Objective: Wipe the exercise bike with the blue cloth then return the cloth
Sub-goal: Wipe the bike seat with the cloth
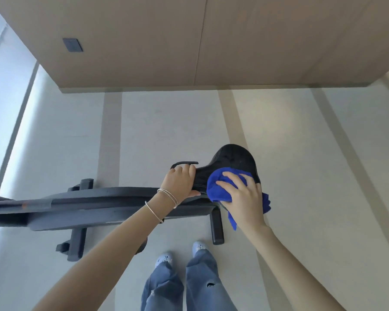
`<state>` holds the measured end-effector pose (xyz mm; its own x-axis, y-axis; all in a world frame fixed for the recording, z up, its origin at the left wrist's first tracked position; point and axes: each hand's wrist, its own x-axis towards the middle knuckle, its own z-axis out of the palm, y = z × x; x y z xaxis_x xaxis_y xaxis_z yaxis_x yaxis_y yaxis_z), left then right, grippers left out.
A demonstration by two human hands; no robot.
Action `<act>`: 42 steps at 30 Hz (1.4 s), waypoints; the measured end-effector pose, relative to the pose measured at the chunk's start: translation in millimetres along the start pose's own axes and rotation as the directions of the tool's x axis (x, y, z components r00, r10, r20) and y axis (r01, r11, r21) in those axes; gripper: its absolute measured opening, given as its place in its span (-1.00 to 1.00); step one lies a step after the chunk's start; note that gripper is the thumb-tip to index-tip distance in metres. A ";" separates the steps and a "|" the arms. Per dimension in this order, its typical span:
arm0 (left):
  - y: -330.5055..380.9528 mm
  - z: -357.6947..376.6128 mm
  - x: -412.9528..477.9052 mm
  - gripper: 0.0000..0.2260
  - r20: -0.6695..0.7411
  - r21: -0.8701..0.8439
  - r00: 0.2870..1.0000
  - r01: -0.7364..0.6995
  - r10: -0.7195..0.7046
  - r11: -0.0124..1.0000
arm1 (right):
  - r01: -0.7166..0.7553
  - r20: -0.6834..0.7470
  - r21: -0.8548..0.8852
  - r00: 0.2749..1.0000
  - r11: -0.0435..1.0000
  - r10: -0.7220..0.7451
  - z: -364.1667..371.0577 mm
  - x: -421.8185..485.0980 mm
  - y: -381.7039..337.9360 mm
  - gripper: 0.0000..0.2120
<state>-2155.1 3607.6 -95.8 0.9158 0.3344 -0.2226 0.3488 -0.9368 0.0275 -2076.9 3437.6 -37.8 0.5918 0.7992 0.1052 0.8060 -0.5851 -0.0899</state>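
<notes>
The dark grey exercise bike (94, 203) stretches from the left edge to the centre of the head view, seen from above. Its black saddle (234, 158) sits at the right end. My left hand (181, 182) grips the narrow front of the saddle, with silver bangles on the wrist. My right hand (243, 194) presses the bunched blue cloth (218, 185) onto the near side of the saddle, and a corner of the cloth hangs down below the hand.
The pale floor surrounds the bike. A beige wall (189, 41) with a dark socket plate (72, 44) rises beyond it. The bike's base feet (217, 227) jut out towards me. My legs in jeans and light shoes (198, 246) stand just below the saddle.
</notes>
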 end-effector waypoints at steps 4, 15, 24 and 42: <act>-0.2 4.0 -0.2 -0.33 -0.010 0.017 1.000 0.013 -0.013 1.000 | 0.052 -0.107 -0.084 0.992 0.995 -0.061 13.3 -52.5 21.2 -0.60; 0.7 5.7 -6.7 -0.24 -0.109 -0.047 0.993 -0.040 0.034 0.998 | -0.194 0.110 -0.008 0.975 0.981 0.193 6.6 41.6 14.3 -0.60; 3.3 6.3 -17.1 -0.30 -0.156 -0.046 0.987 -0.037 0.030 0.998 | -0.179 0.080 -0.134 0.978 0.975 0.190 14.4 20.7 9.6 -0.56; 4.0 -0.2 -18.3 -0.35 -0.191 -0.036 0.982 -0.010 0.002 0.999 | -0.067 -0.025 -0.109 0.998 0.992 0.065 16.8 50.9 18.0 -0.60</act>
<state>-2170.4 3597.7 -91.4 0.9378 0.3456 -0.0321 0.3470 -0.9356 0.0649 -2032.4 3470.1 -50.7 0.6428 0.7559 0.1240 0.7608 -0.6488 0.0115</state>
